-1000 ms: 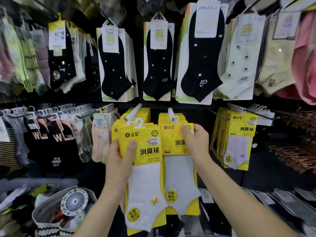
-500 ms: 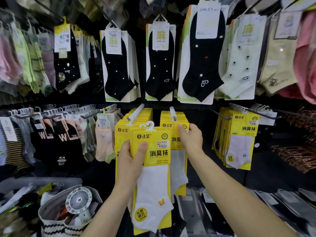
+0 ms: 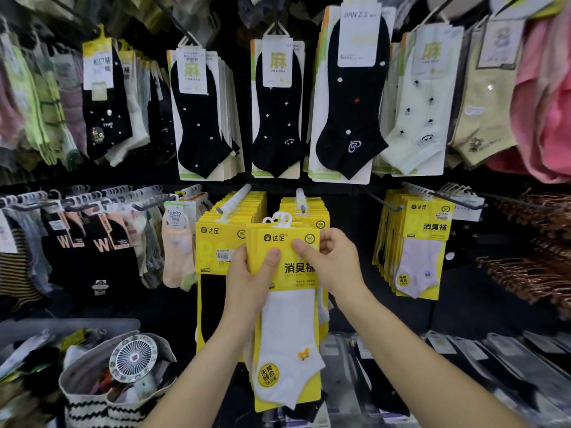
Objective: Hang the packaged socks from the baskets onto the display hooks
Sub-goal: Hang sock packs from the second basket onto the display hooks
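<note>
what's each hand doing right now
Left hand: grips the yellow sock pack by its left edge.
Right hand: pinches the same pack's upper right.

Bright, even light falls on the centre; the backdrop stays dark. Wide-angle bending and motion blur smear the edges and corners.

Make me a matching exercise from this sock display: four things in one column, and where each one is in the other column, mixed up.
Things
1. white sock pack on a yellow card
2. round fan
3. black sock with a heart outline
4. peach sock

Places
A. in the striped bag at lower left
B. gripped by the left hand and the right hand
C. upper row, right of centre
D. lower row, just left of the hung yellow packs

Pairs: 1-B, 2-A, 3-C, 4-D
</note>
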The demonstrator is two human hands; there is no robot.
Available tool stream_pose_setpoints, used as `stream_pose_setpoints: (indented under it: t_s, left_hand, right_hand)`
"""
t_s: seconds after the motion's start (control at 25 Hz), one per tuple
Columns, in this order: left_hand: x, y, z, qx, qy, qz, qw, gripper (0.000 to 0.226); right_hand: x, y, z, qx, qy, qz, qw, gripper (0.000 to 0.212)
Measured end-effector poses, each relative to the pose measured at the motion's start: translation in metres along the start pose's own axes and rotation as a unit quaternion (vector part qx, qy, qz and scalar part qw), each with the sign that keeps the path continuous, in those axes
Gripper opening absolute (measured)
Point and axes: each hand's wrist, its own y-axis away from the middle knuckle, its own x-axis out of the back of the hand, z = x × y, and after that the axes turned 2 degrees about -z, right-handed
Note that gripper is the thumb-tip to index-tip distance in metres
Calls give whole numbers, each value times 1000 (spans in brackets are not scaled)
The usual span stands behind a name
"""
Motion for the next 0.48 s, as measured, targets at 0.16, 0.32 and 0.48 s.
stream_pose_setpoints:
  t_s: [0.16,0.32,0.48]
  left_hand:
    - [2,2,0,4,18,-6,1000,29]
    - [11,-3,1,-18,-22,32,999,7]
    - [29,-5,6,-18,-7,54,998,17]
  right_hand:
    - [11,0,2,8,-29,1,1000,13]
    - [22,-9,6,-13,-54,36,998,8]
    - [27,-27,7,-29,-10,76,997,3]
